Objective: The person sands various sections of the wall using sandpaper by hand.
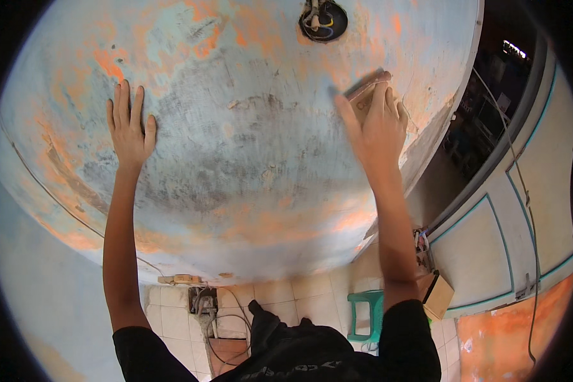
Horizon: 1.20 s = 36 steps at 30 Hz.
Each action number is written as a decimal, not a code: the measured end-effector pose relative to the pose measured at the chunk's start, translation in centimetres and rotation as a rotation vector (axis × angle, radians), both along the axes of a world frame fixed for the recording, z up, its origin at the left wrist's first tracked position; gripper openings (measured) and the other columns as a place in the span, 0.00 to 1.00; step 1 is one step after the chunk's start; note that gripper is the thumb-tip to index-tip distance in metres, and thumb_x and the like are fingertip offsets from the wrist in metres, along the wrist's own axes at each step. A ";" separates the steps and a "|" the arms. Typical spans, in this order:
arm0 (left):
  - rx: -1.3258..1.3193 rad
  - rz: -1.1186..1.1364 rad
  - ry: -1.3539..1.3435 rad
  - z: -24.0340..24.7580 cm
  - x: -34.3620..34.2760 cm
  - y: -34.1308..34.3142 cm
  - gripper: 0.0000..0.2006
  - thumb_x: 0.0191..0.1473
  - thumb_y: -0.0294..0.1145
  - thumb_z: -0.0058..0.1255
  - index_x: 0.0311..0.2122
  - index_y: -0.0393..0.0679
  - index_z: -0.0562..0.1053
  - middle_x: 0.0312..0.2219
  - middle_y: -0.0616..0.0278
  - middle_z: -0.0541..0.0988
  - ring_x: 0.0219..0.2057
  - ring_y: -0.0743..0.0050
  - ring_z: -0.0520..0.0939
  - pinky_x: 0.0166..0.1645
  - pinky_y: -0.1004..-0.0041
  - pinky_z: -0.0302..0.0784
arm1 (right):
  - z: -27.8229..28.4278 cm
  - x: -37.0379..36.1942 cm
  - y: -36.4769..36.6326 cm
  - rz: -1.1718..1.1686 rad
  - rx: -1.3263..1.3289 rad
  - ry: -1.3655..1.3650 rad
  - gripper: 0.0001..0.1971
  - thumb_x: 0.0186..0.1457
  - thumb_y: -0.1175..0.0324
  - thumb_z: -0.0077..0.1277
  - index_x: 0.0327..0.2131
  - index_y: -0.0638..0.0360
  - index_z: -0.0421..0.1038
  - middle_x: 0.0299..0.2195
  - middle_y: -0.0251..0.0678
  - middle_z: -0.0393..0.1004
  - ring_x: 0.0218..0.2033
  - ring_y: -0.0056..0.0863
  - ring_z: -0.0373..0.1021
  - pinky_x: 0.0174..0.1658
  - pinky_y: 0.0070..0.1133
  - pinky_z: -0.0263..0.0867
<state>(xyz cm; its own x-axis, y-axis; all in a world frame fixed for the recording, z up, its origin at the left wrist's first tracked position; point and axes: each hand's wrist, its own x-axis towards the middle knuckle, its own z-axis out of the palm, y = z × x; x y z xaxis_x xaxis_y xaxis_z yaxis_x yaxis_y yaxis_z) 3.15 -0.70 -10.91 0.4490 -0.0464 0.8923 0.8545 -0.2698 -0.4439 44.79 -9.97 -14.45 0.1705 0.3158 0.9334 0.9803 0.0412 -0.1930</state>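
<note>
Block, brown and rectangular, sits right at the patchy blue-and-orange painted wall: we've got it grasped in our right hand, long edge slanting up rightward; our left hand, well apart leftward, lies flat, holding nothing.

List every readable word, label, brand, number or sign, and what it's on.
Black shirt: pale lettering across the chest, foreshortened and blurred; not quoted.
Block under the right hand: a small dark mark, too unclear to tell whether it is writing.
Wall: no writing I can make out, only patchy paint and scuffs.
Nothing else legible.
</note>
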 end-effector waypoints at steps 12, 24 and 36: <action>0.008 -0.016 -0.020 -0.3 0.1 0.1 0.25 0.62 0.47 0.30 0.61 0.49 0.62 0.62 0.57 0.57 0.64 0.58 0.55 0.65 0.55 0.46 | -2.6 1.3 2.7 0.155 0.252 0.075 0.23 0.53 0.65 0.44 0.52 0.64 0.67 0.54 0.49 0.65 0.53 0.46 0.66 0.48 0.33 0.67; 0.020 -0.010 -0.012 0.1 0.0 0.3 0.25 0.62 0.47 0.31 0.61 0.50 0.62 0.62 0.57 0.57 0.64 0.59 0.54 0.66 0.55 0.45 | -2.0 2.4 3.4 0.034 0.276 0.129 0.23 0.61 0.57 0.40 0.53 0.62 0.67 0.56 0.48 0.63 0.58 0.47 0.60 0.50 0.30 0.66; 0.031 -0.027 -0.008 0.3 0.1 -0.2 0.24 0.62 0.46 0.31 0.61 0.51 0.61 0.62 0.58 0.57 0.64 0.60 0.55 0.66 0.56 0.46 | 2.3 2.9 2.9 0.208 0.296 0.032 0.14 0.54 0.73 0.37 0.43 0.69 0.62 0.46 0.48 0.59 0.50 0.46 0.56 0.48 0.40 0.57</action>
<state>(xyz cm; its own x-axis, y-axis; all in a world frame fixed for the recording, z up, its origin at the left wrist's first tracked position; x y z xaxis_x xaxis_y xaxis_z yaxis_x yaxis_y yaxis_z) 3.23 -0.87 -10.63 0.4402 -0.0864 0.8937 0.8505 -0.2789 -0.4459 47.64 -7.03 -12.14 0.1617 0.0638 0.9848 0.9387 0.2980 -0.1735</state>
